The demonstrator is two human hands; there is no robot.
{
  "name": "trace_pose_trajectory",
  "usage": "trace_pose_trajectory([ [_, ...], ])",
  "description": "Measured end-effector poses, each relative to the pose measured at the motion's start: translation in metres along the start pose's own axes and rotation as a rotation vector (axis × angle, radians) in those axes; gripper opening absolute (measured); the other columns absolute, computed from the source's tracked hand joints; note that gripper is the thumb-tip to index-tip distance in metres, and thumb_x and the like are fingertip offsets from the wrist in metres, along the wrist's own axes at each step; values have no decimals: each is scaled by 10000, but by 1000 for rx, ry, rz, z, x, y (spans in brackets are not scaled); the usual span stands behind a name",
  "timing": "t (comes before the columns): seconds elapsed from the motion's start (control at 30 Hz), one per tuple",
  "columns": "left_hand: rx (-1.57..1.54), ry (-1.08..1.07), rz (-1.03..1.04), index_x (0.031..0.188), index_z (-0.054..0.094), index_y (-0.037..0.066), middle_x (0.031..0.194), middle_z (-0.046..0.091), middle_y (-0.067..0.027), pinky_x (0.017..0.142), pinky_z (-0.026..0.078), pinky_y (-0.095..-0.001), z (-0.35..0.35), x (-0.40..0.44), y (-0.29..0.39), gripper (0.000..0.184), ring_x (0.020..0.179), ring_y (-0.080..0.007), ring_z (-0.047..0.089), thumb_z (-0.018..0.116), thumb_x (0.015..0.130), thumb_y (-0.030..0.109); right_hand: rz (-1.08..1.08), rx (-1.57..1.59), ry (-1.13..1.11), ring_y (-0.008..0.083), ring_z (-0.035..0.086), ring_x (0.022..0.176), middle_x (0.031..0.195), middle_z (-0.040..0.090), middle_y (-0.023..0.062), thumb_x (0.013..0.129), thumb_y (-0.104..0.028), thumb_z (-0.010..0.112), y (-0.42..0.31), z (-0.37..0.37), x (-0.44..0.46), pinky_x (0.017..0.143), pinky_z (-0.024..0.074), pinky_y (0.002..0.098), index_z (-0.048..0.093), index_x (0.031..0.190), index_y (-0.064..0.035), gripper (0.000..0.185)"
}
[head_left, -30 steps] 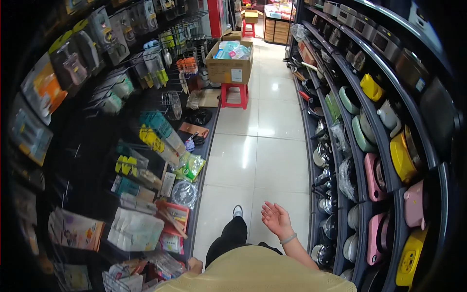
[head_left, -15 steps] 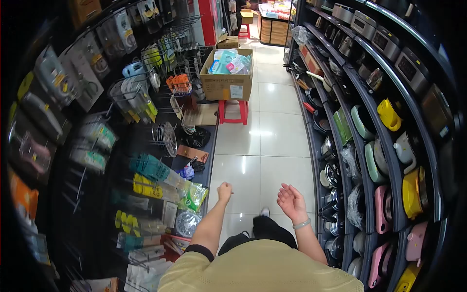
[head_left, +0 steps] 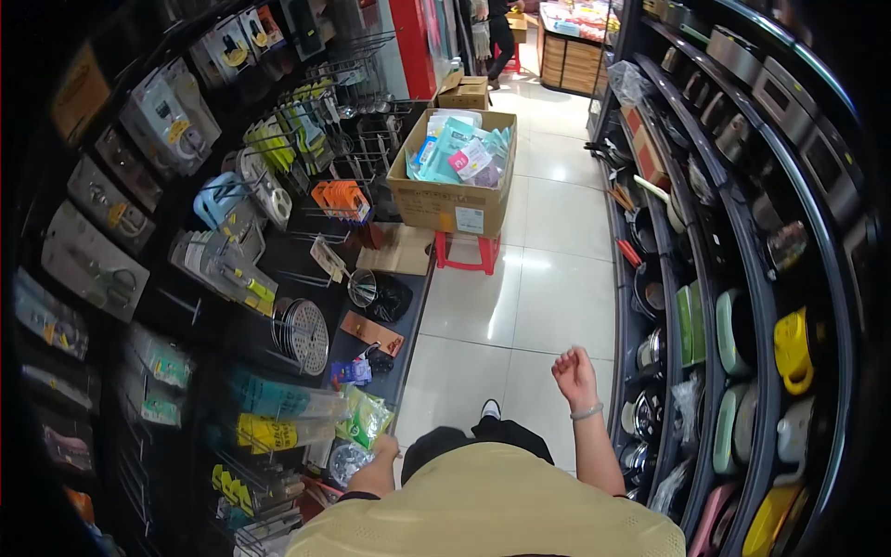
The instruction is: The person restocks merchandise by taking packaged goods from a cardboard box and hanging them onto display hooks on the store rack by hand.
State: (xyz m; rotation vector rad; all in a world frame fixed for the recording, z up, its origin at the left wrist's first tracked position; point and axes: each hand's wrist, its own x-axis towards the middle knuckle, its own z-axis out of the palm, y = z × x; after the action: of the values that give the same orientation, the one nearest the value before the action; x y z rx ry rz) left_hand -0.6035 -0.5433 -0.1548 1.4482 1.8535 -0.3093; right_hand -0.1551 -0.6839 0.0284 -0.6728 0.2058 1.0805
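Note:
My right hand (head_left: 575,376) is raised over the tiled floor, its fingers curled in loosely with nothing in them. A pale bangle (head_left: 587,411) circles that wrist. Low on the other side, my left hand (head_left: 384,447) is small and blurred, so its fingers cannot be made out. It is nearest to a green-and-white plastic packet (head_left: 366,418) on the left display; whether it touches the packet is unclear. Farther up the aisle, an open cardboard box (head_left: 445,206) full of packaged goods rests on a red stool (head_left: 467,255).
Hanging utensils, including orange-packed items (head_left: 341,200) and round perforated steel discs (head_left: 304,336), line the left wall. Shelves of cookware run along the right, with a yellow pot (head_left: 794,348). A smaller carton (head_left: 462,92) and a person's dark-trousered leg (head_left: 502,46) are at the far end.
The box and stool appear nearer and lower as I move up the aisle. My left hand has dropped back beside my body. My right hand's fingers have curled in from a more open pose.

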Motion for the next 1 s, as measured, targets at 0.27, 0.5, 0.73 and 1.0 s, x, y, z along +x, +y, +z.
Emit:
trace_pose_trajectory([
  [0.27, 230, 459, 45, 743, 651, 12, 787, 632, -217, 703, 487, -402, 24, 50, 75, 131, 784, -332, 628, 548, 698, 79, 109, -191, -227, 160, 547, 796, 839, 589, 59, 884, -233, 521, -23, 155, 123, 706, 442, 290, 558, 1001, -50, 221],
  [0.5, 0, 449, 395, 604, 593, 62, 693, 559, -166, 712, 443, -399, 7, 144, 204, 79, 755, -340, 564, 576, 556, 2, 307, -219, -149, 160, 546, 816, 877, 576, 56, 882, -230, 522, 3, 181, 214, 728, 451, 283, 540, 1053, -46, 252],
  [0.73, -363, 433, 578, 738, 647, 28, 695, 622, -177, 647, 480, -373, -65, 214, 417, 145, 681, -328, 617, 556, 625, 22, 158, -279, -108, 157, 542, 815, 893, 576, 58, 877, -224, 526, -60, 243, 328, 737, 450, 272, 523, 1091, -51, 276],
  [1.0, -854, 79, 682, 893, 591, -15, 752, 630, -79, 581, 500, -249, -158, 208, 574, 113, 661, -146, 636, 534, 799, 12, -53, -366, -12, 167, 554, 902, 962, 585, 68, 868, -202, 546, -99, 286, 472, 762, 446, 259, 515, 1105, -59, 278],
])
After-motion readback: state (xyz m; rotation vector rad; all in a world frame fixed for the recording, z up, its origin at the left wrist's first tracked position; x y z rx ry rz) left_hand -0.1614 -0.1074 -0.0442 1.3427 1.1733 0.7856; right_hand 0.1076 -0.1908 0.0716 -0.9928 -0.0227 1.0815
